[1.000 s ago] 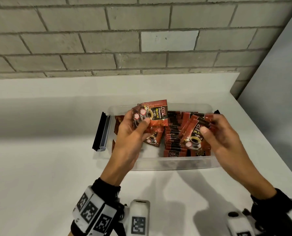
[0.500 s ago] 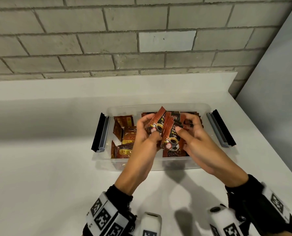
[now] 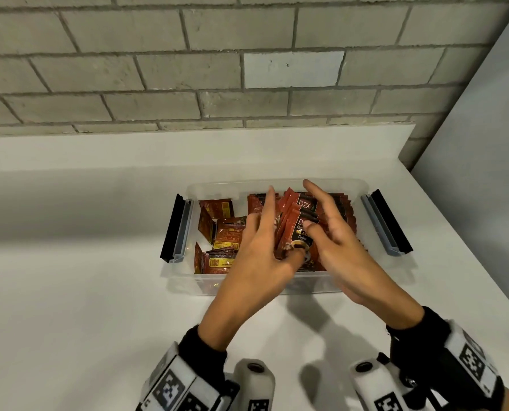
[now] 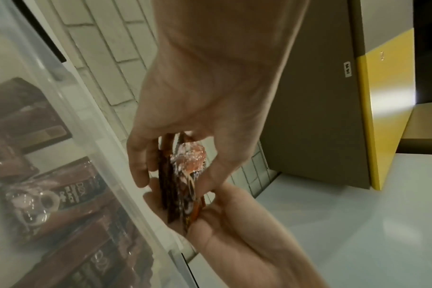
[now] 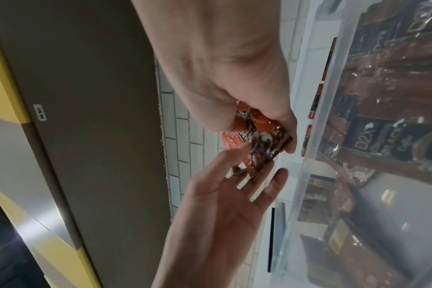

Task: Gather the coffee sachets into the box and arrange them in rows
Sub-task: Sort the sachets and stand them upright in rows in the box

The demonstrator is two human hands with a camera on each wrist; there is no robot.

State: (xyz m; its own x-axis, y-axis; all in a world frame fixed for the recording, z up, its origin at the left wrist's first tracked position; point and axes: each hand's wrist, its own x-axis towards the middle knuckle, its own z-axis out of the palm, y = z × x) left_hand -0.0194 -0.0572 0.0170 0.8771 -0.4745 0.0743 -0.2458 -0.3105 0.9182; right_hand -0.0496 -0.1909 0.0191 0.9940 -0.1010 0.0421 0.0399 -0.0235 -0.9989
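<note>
Fingers of both your left hand [image 3: 256, 250] and right hand [image 3: 336, 241] pinch a small sachet stack [image 3: 296, 232] mid-frame above the box [image 3: 277, 185]; foil's light, floppy and slick, so I'd grip the flat faces near the bottom edge.

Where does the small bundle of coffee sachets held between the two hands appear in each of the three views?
Head: bundle of sachets at centre, above the clear box, between both hands.
Left wrist: bundle at centre, below the palm.
Right wrist: bundle right of centre, at the fingertips.
Shared landmark: the box's clear wall.
</note>
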